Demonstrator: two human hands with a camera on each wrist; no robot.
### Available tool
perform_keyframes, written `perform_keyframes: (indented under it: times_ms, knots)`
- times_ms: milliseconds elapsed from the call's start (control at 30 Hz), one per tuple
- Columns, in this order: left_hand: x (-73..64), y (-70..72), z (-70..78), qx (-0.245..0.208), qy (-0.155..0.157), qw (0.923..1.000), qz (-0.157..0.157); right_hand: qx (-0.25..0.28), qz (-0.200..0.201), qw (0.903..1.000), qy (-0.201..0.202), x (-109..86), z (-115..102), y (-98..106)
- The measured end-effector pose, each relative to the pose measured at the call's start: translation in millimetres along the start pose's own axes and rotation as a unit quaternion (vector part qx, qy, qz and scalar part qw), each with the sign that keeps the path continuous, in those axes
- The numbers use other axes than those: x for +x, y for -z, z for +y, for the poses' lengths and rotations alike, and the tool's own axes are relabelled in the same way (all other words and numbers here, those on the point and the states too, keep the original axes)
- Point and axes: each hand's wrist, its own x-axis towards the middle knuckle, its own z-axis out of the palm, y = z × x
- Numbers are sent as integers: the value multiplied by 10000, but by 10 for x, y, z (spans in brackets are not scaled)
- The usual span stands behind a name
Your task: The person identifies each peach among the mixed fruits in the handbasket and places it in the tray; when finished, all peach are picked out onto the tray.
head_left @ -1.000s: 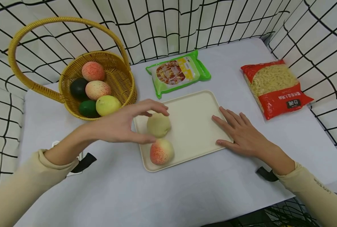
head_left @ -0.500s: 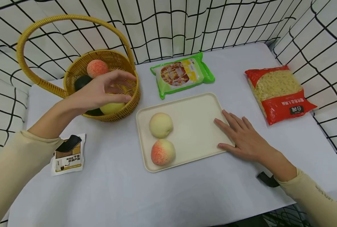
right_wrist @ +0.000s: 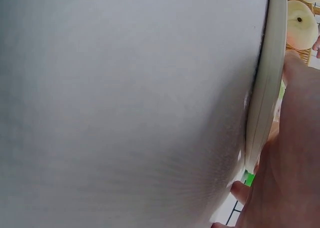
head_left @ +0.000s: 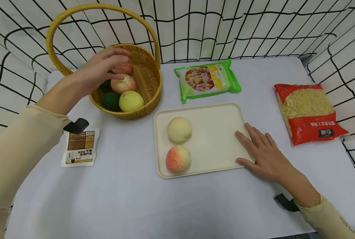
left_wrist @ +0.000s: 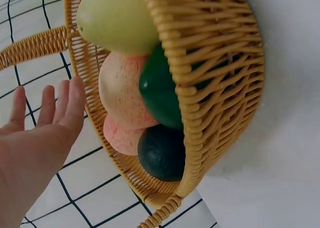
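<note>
Above the wicker basket (head_left: 149,78) in the head view hovers my left hand (head_left: 101,69), fingers loosely bent and holding nothing. In the left wrist view, this hand (left_wrist: 45,133) is apart from the fruit. Inside the basket are a speckled peach (head_left: 124,83), a redder peach (head_left: 125,68) partly behind the fingers, a green fruit (head_left: 110,101), a yellow-green fruit (head_left: 131,101) and a dark fruit (left_wrist: 162,153). My right hand (head_left: 268,159) rests spread on the right edge of the cream tray (head_left: 216,136). A pale peach (head_left: 179,130) and a red-and-yellow peach (head_left: 178,158) lie on the tray's left side.
Behind the tray lies a green food packet (head_left: 207,80). A red-and-clear bag of pasta (head_left: 309,113) is at the right. A small white-and-brown sachet (head_left: 80,148) lies left of the tray. Black wire mesh (head_left: 195,30) walls in the table's back and sides.
My left hand has left the tray's peaches and moved left and back, over the basket. My right hand stays on the tray edge. The head view has shifted somewhat.
</note>
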Motion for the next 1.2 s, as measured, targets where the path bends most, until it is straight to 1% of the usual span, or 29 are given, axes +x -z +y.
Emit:
perform_keyframes:
  times_ms: [167,267,400,600,667,733,900,1000,1200]
  knots:
    - [99,82,51,-293,608,9976,121,12,18,10000,-57,-20,-8,-15]
    - [165,95,96,-449,833,9951,281,22,7,10000,-93,-22,-14,-15]
    - [254,103,149,-345,945,9938,474,60,-28,9999,-142,-41,-26,-12]
    - [333,164,147,180,1139,9915,596,70,-30,9999,-125,-26,-33,-1]
    - [363,185,140,397,1172,9907,573,66,-47,9999,-117,-22,-33,7]
    - [406,193,140,595,1234,9894,473,45,-63,9999,-127,-34,-31,12]
    - [497,170,165,821,1432,9861,185,9,-55,9998,-185,-92,-23,36]
    - [507,172,174,850,1569,9838,159,45,-41,9999,-154,-88,-14,24]
    - [490,244,138,1061,1838,9772,65,96,-41,9999,-85,-31,-42,1]
